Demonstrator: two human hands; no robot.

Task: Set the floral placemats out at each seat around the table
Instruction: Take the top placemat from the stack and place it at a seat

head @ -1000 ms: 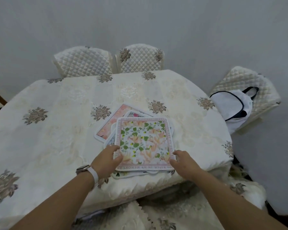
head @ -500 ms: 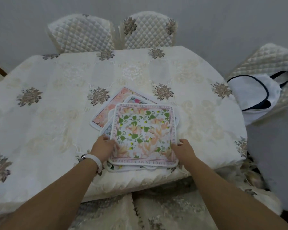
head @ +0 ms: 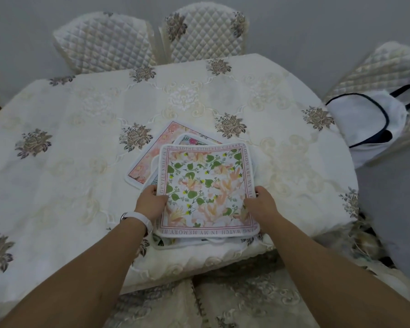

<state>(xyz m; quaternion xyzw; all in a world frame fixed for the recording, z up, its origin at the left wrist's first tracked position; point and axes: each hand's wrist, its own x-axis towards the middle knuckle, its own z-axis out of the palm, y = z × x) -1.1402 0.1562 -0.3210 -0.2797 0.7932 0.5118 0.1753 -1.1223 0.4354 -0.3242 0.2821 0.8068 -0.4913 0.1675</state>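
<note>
A stack of square floral placemats lies near the front edge of the table (head: 81, 129), which is covered by a cream embroidered cloth. The top placemat (head: 206, 188) shows green leaves and peach blossoms inside a pink lettered border. My left hand (head: 152, 203) grips its left edge and my right hand (head: 258, 204) grips its right edge, thumbs on top. A pink placemat (head: 149, 155) sticks out at the back left of the stack, turned at an angle. Another mat's corner (head: 191, 140) peeks out behind the top one.
Two quilted chairs (head: 107, 43) (head: 206, 31) stand side by side at the table's far side. A third chair (head: 386, 69) at the right carries a white bag with dark trim (head: 365, 121). A cushioned seat (head: 199, 301) lies just below the near table edge.
Both hands slid from the near corners up along the sides of the top placemat and closed on its edges. The camera tipped closer to the table.
</note>
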